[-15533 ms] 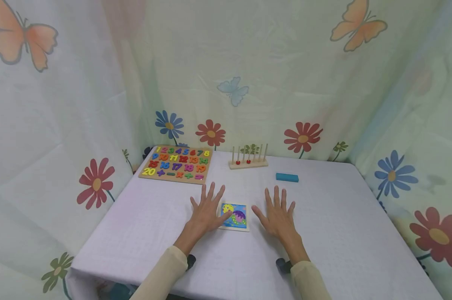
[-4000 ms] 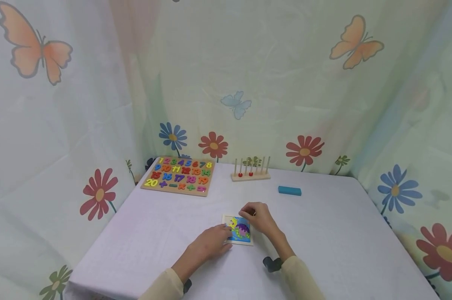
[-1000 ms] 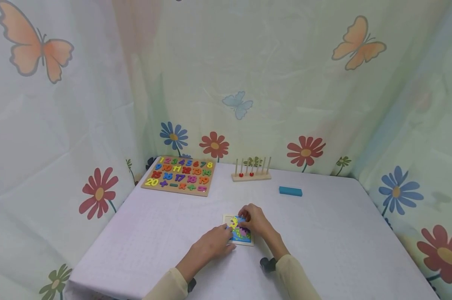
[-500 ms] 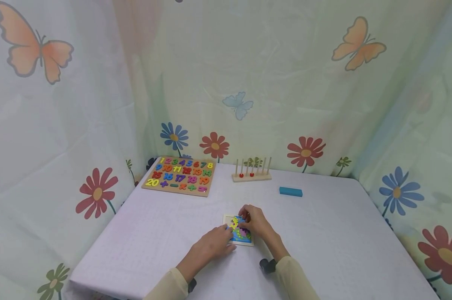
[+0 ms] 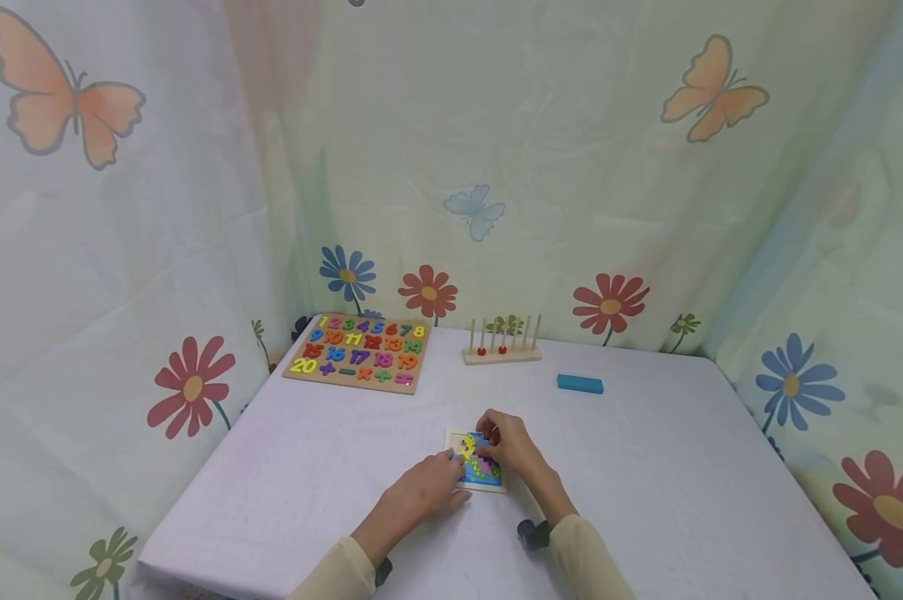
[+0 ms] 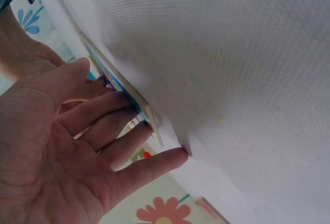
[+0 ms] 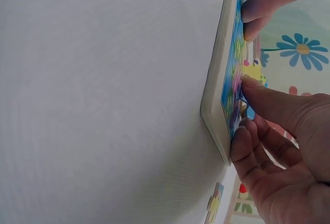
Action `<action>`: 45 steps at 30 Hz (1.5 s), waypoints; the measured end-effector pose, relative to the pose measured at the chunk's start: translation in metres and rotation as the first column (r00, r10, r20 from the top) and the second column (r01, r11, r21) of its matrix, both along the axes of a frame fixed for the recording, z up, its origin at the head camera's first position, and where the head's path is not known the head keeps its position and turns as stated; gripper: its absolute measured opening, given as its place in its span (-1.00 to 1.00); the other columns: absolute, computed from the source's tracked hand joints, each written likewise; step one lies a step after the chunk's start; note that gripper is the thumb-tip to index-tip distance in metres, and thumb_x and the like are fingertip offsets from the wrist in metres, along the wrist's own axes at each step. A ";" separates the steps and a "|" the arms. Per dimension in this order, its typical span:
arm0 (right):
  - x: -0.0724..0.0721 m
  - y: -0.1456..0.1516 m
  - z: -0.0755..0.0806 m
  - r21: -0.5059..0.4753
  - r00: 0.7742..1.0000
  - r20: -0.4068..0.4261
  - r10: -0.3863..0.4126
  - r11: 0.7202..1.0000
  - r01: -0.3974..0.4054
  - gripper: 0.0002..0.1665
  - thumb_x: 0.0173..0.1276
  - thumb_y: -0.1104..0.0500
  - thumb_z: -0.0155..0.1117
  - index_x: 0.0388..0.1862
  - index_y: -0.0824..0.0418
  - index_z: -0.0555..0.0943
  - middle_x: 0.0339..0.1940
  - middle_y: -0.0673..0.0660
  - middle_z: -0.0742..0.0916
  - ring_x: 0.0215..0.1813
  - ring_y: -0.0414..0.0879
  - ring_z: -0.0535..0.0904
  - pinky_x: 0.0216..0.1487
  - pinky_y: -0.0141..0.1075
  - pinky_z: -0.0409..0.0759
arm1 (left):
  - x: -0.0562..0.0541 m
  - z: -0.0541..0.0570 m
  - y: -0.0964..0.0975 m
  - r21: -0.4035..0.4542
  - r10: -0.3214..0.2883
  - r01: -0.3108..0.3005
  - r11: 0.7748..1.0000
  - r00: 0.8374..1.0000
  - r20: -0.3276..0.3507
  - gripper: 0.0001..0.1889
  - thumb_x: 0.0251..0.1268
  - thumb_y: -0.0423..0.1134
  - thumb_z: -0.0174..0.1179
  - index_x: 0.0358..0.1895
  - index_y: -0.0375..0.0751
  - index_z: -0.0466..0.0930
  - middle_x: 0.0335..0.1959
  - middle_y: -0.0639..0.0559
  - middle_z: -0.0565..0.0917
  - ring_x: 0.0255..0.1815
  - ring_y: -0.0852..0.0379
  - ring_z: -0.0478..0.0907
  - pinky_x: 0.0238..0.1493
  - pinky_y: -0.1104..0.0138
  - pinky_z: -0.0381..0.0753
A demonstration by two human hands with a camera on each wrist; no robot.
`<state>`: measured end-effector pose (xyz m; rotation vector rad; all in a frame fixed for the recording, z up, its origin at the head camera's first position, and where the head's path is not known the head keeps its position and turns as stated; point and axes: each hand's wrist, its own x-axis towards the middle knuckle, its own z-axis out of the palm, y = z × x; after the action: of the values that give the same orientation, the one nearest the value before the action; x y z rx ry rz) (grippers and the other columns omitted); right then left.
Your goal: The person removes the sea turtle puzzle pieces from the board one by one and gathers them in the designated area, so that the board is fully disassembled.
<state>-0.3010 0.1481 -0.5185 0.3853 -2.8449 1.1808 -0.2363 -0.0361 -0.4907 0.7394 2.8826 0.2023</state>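
A small square jigsaw puzzle (image 5: 485, 477) in a pale wooden frame lies on the table, with a yellow, purple and blue animal picture. Its upper left part shows bare wood. My left hand (image 5: 425, 487) rests fingertips on the puzzle's left side; in the left wrist view its fingers (image 6: 111, 126) are spread and nearly straight. At the puzzle's upper right, my right hand (image 5: 513, 443) pinches at the picture. In the right wrist view, thumb and fingers hold a yellow and blue puzzle piece (image 7: 253, 70) that stands tilted up. Fingers partly hide it.
Behind left lies a number board (image 5: 357, 354). A wooden bead stand (image 5: 501, 354) with red beads stands at the back, and a blue block (image 5: 580, 383) lies right of it. The right wrist view shows a small yellow and blue wooden piece (image 7: 214, 203) beyond the hand.
Both hands were spread flat beside the complete puzzle; they have since moved onto it, and its upper left part is bare. The right hand moved inward over it. Over the last second, hardly anything moves.
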 end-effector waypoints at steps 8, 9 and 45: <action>0.001 -0.001 0.000 0.004 1.000 -0.024 -0.014 1.000 0.014 -0.76 0.33 0.41 0.56 -0.15 0.21 0.67 -0.35 0.00 0.66 -0.27 -0.14 0.53 -0.16 -0.35 0.64 | -0.002 -0.001 -0.001 0.010 0.000 0.000 1.000 1.000 0.010 -0.47 0.53 0.11 0.35 0.35 -0.16 0.68 0.45 -0.11 0.62 0.48 -0.06 0.57 0.42 0.11 0.64; 0.002 -0.002 0.000 0.008 0.999 -0.033 -0.012 1.000 0.012 -0.77 0.34 0.42 0.55 -0.16 0.21 0.67 -0.35 0.00 0.67 -0.27 -0.14 0.53 -0.16 -0.34 0.65 | -0.002 -0.001 -0.001 0.009 -0.002 0.002 1.000 1.000 0.008 -0.48 0.54 0.10 0.35 0.35 -0.16 0.69 0.45 -0.11 0.62 0.48 -0.06 0.57 0.42 0.11 0.64; 0.005 0.000 0.008 0.028 0.995 -0.093 -0.026 0.999 0.029 -0.80 0.35 0.42 0.52 -0.22 0.16 0.71 -0.32 -0.01 0.75 -0.25 -0.14 0.63 -0.11 -0.20 0.75 | 0.001 0.000 -0.002 0.014 -0.028 0.028 1.000 0.999 -0.017 -0.53 0.53 0.07 0.36 0.29 -0.14 0.73 0.42 -0.07 0.65 0.44 -0.03 0.59 0.40 0.14 0.65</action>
<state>-0.2963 0.1477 -0.5100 0.3903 -2.7820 1.0872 -0.2355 -0.0383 -0.4906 0.7874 2.8872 0.2143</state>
